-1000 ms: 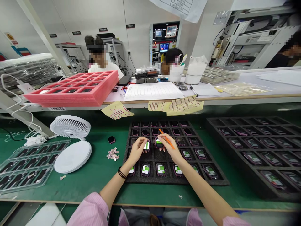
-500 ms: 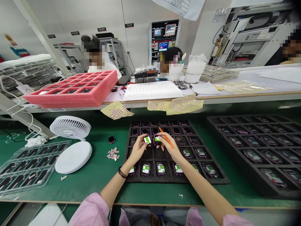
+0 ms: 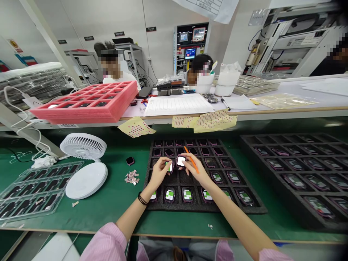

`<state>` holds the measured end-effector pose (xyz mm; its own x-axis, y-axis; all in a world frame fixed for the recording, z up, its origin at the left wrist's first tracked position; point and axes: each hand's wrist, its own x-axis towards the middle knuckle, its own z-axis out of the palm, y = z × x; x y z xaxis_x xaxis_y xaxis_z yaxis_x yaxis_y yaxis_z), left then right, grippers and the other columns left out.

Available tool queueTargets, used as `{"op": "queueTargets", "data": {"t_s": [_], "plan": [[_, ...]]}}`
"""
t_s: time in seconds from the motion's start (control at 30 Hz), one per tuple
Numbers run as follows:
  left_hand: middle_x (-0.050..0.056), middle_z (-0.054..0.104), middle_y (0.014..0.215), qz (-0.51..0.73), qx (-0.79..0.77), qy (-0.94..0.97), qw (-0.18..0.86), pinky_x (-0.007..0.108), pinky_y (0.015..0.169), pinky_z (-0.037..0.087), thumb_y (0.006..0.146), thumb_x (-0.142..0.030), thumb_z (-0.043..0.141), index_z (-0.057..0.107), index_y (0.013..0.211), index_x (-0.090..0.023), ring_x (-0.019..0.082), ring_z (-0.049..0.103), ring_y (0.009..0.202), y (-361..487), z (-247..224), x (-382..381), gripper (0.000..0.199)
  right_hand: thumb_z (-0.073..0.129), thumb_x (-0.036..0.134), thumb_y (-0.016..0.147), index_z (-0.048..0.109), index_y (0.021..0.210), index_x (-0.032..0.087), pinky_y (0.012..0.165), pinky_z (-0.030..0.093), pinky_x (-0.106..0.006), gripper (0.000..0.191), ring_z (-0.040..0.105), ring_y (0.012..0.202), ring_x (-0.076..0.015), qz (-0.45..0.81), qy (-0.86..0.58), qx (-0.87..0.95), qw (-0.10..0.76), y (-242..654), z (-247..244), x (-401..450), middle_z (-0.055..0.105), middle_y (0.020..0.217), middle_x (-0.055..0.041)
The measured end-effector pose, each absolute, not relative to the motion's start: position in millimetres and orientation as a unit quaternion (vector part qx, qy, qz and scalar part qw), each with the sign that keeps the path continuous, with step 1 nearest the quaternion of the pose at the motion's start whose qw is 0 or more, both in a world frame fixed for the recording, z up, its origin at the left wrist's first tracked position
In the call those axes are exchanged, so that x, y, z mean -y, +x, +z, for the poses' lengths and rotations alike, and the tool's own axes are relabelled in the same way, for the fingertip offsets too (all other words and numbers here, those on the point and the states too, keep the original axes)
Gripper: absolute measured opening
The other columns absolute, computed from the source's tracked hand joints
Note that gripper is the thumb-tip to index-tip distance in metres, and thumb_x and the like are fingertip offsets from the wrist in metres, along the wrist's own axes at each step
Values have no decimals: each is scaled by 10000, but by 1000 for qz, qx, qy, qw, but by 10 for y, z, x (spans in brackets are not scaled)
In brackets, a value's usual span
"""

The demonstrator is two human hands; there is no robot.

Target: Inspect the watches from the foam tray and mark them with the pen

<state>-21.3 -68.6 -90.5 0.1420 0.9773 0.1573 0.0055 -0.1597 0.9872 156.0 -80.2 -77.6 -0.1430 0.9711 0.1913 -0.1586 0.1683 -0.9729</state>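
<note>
My left hand [image 3: 161,172] is closed on a smartwatch body [image 3: 169,166] whose lit screen shows green and white. Another smartwatch body [image 3: 181,161], its screen lit plain white, sits in the fingers of my right hand [image 3: 196,167]. An orange stick-like tool [image 3: 191,159], perhaps a pen or tweezers, is also tucked in the right hand. Both hands are over a black foam tray [image 3: 174,206] with rows of compartments. Dark-screened watches fill the far rows; in the near rows several watches [image 3: 187,194] have green-and-white screens. Compartments just below my hands hold no watch.
A second black foam tray [image 3: 282,203] stands to the right. Left are a loose watch [image 3: 130,160], small pinkish strips [image 3: 132,177], a white fan [image 3: 86,181] and a clear plastic tray [image 3: 16,216]. A pink foam tray [image 3: 116,112] rests on the shelf; people sit beyond.
The watch in my right hand now shows a white screen instead of green and white. My left hand has tilted its watch and lowered it slightly.
</note>
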Motion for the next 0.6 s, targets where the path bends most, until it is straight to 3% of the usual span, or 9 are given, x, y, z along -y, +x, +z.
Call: {"op": "queueTargets", "data": {"t_s": [0.2, 0.43, 0.6], "plan": [[58, 608, 993, 490, -408, 599, 484, 222, 587, 516, 743, -361, 685, 525, 1012, -181, 127, 596, 749, -199, -945, 682, 361, 706, 367, 728, 517, 1079, 249, 407, 411, -198, 416, 653, 677, -156, 529, -362, 550, 535, 1559, -775, 807, 608, 1023, -68], [87, 595, 1118, 463, -395, 642, 466, 222, 634, 484, 763, -294, 677, 493, 1140, -195, 154, 609, 859, -199, -982, 683, 431, 630, 455, 794, 599, 951, 222, 367, 362, -229, 283, 591, 500, -138, 499, -414, 499, 575, 1597, -773, 786, 605, 736, -9], [101, 563, 1195, 457, -372, 632, 502, 217, 587, 470, 807, -335, 628, 477, 1185, -209, 142, 624, 805, -197, -991, 674, 427, 625, 458, 795, 601, 930, 228, 369, 357, -234, 267, 567, 475, -128, 494, -417, 501, 576, 1603, -769, 788, 597, 718, -2]]}}
